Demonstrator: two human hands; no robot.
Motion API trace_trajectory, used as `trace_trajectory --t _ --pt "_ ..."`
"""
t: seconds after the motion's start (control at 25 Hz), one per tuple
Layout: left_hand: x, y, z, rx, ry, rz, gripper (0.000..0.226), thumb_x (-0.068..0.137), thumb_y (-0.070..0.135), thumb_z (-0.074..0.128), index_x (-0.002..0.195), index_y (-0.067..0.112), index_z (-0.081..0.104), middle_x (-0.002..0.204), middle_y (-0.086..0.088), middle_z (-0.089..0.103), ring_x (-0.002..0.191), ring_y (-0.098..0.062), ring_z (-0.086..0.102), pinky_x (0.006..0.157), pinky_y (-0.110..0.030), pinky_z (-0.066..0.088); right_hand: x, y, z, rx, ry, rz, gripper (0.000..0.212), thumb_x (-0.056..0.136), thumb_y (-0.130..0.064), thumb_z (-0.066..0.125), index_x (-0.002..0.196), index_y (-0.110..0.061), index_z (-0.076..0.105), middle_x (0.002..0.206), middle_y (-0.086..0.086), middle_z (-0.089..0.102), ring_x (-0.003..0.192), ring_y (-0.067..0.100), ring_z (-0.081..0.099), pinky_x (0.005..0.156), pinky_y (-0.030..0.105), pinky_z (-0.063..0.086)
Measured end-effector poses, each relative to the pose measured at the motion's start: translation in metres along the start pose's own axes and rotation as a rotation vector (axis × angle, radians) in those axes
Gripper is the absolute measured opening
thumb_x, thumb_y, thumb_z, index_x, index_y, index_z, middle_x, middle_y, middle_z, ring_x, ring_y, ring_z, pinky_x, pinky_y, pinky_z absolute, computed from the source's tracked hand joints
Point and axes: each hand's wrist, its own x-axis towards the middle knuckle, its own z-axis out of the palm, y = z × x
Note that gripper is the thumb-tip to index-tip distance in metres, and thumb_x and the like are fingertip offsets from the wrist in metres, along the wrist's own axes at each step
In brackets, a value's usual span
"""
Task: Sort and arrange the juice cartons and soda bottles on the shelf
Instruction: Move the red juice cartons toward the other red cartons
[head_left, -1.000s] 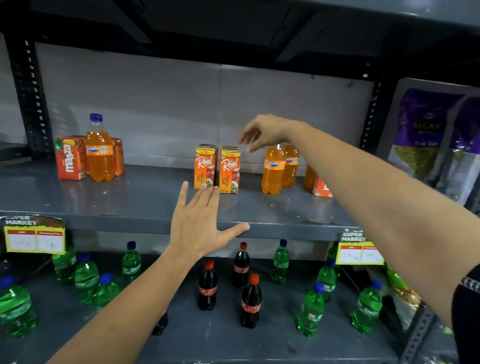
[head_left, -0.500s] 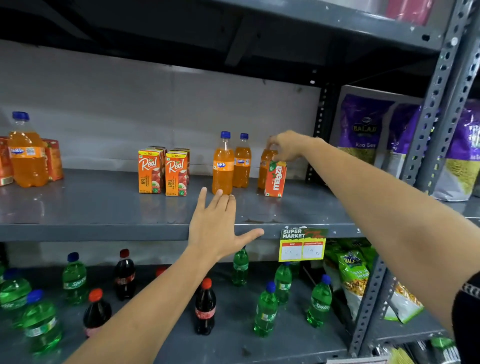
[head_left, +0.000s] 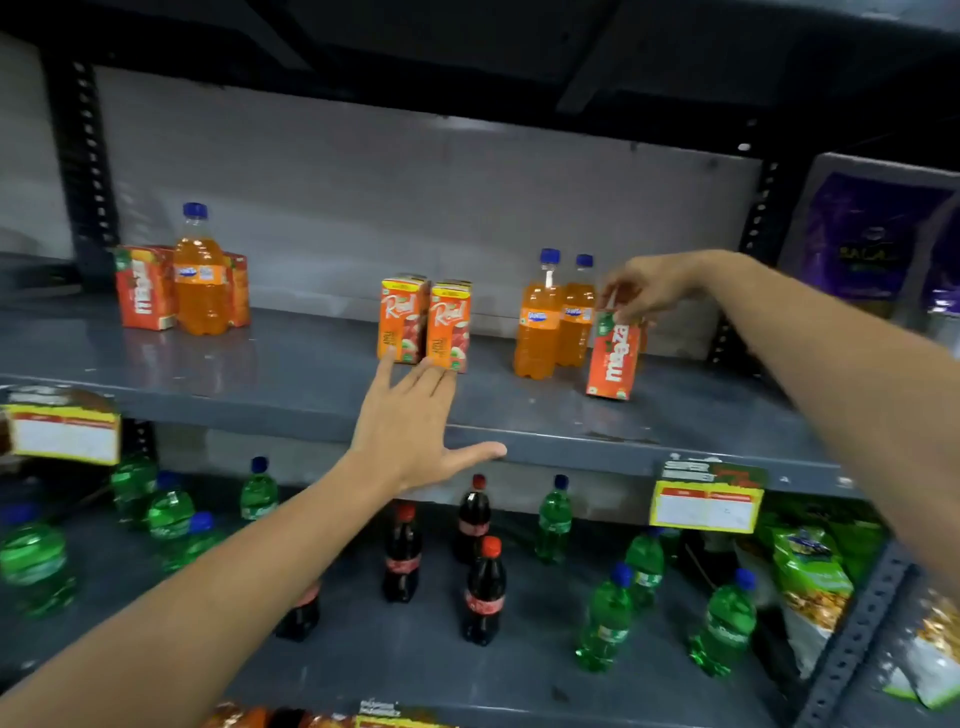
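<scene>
My right hand (head_left: 647, 286) pinches the top of a red Maaza juice carton (head_left: 613, 358), which is tilted at the right of the grey middle shelf (head_left: 291, 384). Two orange Fanta bottles (head_left: 553, 317) stand just left of it. Two orange Real juice cartons (head_left: 426, 322) stand mid-shelf. My left hand (head_left: 415, 421) lies flat and open on the shelf's front edge, fingertips close to the Real cartons. At the far left, another Fanta bottle (head_left: 200, 273) stands in front of more Maaza cartons (head_left: 143, 291).
The lower shelf (head_left: 363, 654) holds scattered green Sprite bottles (head_left: 605, 618) and dark cola bottles (head_left: 483, 592). Yellow price tags (head_left: 706, 506) hang from the middle shelf's edge. Purple snack bags (head_left: 872, 244) fill the neighbouring bay on the right, green snack bags (head_left: 810, 582) below.
My right hand has taken hold of the Maaza carton's top and pulled it forward, tilting it, away from the Fanta bottles. My left hand stays flat on the shelf edge.
</scene>
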Motion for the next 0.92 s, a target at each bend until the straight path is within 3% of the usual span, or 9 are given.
trace_trajectory --t 0.08,0.24,0.36,0.48,0.68,0.8,0.92 --pt "-0.016 -0.036 -0.001 0.01 -0.011 -0.063 0.114 0.068 0.091 0.009 0.135 0.006 0.046 0.137 -0.009 0.054 0.135 -0.021 0.042 0.118 -0.054 0.008 -0.003 -0.036 -0.004 0.045 -0.003 -0.059 0.037 0.088 -0.012 0.062 0.124 -0.007 0.055 0.121 0.014 0.059 0.103 0.024 0.058 0.072 0.023 0.05" --pt "-0.049 -0.118 -0.01 0.078 -0.041 -0.151 0.117 0.067 0.091 0.004 0.135 0.005 0.046 0.139 -0.011 0.052 0.136 -0.022 0.04 0.118 -0.053 0.006 0.018 -0.128 -0.001 0.128 0.014 -0.206 0.036 0.087 -0.009 0.062 0.122 -0.004 0.057 0.118 0.017 0.064 0.103 0.026 0.061 0.083 0.036 0.053" --pt "-0.072 -0.184 -0.019 0.111 -0.071 -0.221 0.117 0.065 0.091 0.003 0.135 0.007 0.045 0.139 -0.01 0.052 0.134 -0.021 0.043 0.118 -0.051 0.007 0.052 -0.208 0.004 0.137 0.014 -0.339 0.033 0.087 -0.009 0.064 0.119 -0.005 0.058 0.115 0.017 0.065 0.096 0.024 0.063 0.078 0.033 0.053" --pt "-0.086 -0.246 -0.025 0.117 -0.086 -0.234 0.117 0.065 0.093 0.005 0.132 0.008 0.047 0.136 -0.009 0.055 0.128 -0.021 0.049 0.118 -0.05 0.009 0.089 -0.277 0.006 0.14 0.058 -0.407 0.031 0.087 -0.011 0.064 0.117 -0.007 0.059 0.114 0.018 0.067 0.1 0.034 0.066 0.08 0.039 0.055" --pt "-0.095 -0.31 -0.019 0.055 -0.154 -0.148 0.122 0.058 0.096 0.003 0.129 0.009 0.049 0.134 -0.007 0.056 0.129 -0.021 0.047 0.118 -0.05 0.007 0.155 -0.358 0.008 0.217 0.129 -0.313 0.029 0.088 -0.009 0.061 0.117 -0.007 0.058 0.118 0.019 0.063 0.099 0.03 0.065 0.069 0.03 0.058" --pt "-0.089 -0.32 -0.011 -0.002 -0.077 -0.048 0.12 0.058 0.096 0.006 0.129 0.011 0.051 0.131 -0.006 0.059 0.13 -0.021 0.045 0.119 -0.048 0.006 0.187 -0.376 0.011 0.191 0.136 -0.221 0.03 0.087 -0.009 0.062 0.117 -0.01 0.057 0.12 0.017 0.06 0.097 0.025 0.062 0.067 0.028 0.057" --pt "-0.083 -0.331 -0.009 -0.068 -0.022 0.005 0.118 0.058 0.096 0.013 0.135 0.013 0.047 0.137 -0.003 0.055 0.137 -0.019 0.037 0.119 -0.05 0.005 0.207 -0.384 0.019 0.172 0.138 -0.131 0.032 0.087 -0.008 0.062 0.118 -0.012 0.058 0.124 0.015 0.058 0.105 0.026 0.059 0.074 0.032 0.056"
